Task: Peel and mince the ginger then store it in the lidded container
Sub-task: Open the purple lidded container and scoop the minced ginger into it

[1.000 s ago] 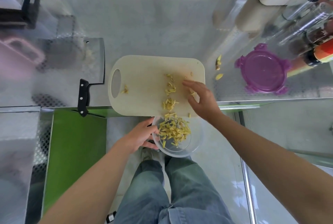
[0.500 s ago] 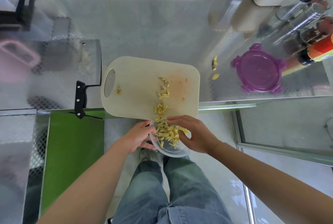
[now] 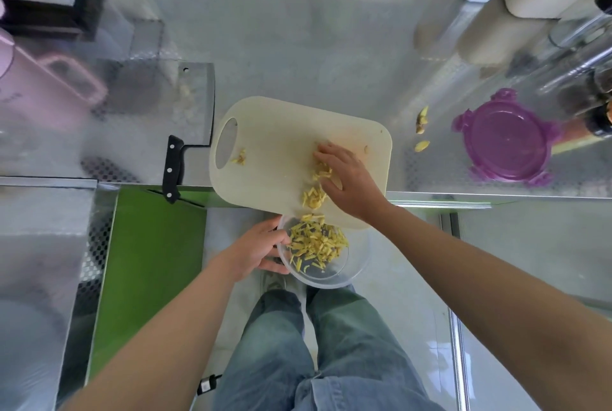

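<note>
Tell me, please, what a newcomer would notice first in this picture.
The eye falls on the yellow ginger strips in the clear container, which the left hand grips at the near edge of the cutting board. On the board, the right hand lies over more strips. A purple lid rests on the counter at far right.
</note>
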